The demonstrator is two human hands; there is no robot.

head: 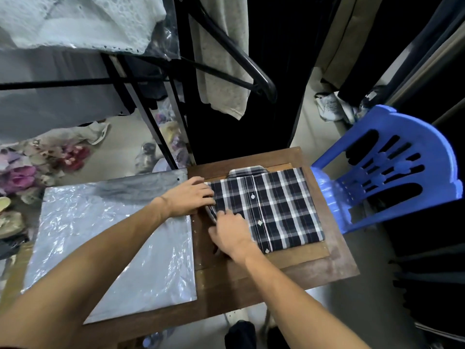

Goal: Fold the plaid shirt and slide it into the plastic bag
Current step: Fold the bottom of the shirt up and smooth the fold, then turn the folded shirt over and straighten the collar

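Observation:
The plaid shirt (281, 207), dark with white checks, lies folded into a rectangle on a small wooden table (314, 268), buttons up and collar at the far end. My left hand (191, 197) presses on the shirt's left edge, fingers curled over the fabric. My right hand (231, 233) pinches that same edge just below, nearer to me. A clear plastic bag (113, 243) lies flat to the left of the shirt, partly under my left forearm, with its right side next to the shirt.
A blue plastic chair (392, 170) stands right of the table, close to its edge. A black clothes rack (151, 117) with hanging garments rises behind. Shoes and clutter (32, 170) cover the floor at the left.

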